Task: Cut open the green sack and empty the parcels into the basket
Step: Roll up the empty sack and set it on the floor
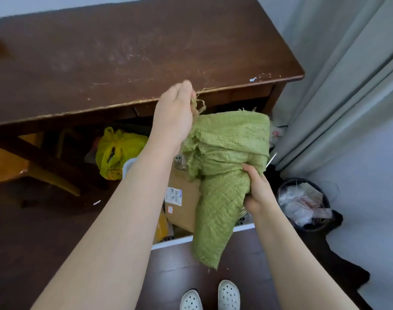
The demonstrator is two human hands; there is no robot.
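Now both hands grip one crumpled, coarse-woven green plastic sack [224, 157].
Left hand [175, 117] pinches frayed edge, right hand [257, 191] clenches bunched middle, above white plastic basket [175, 241] holding perhaps two brown cardboard parcels [186, 198].

Nothing here is coming through clearly enough for me to read. A white shipping label [173, 196] is sitting on the cardboard parcel [184, 205] below my arms, its print too small and blurred to make out. An orange sticker [170, 210] beneath it is showing no legible marks, and dark print on the yellow plastic bag [115, 151] is staying unreadable.
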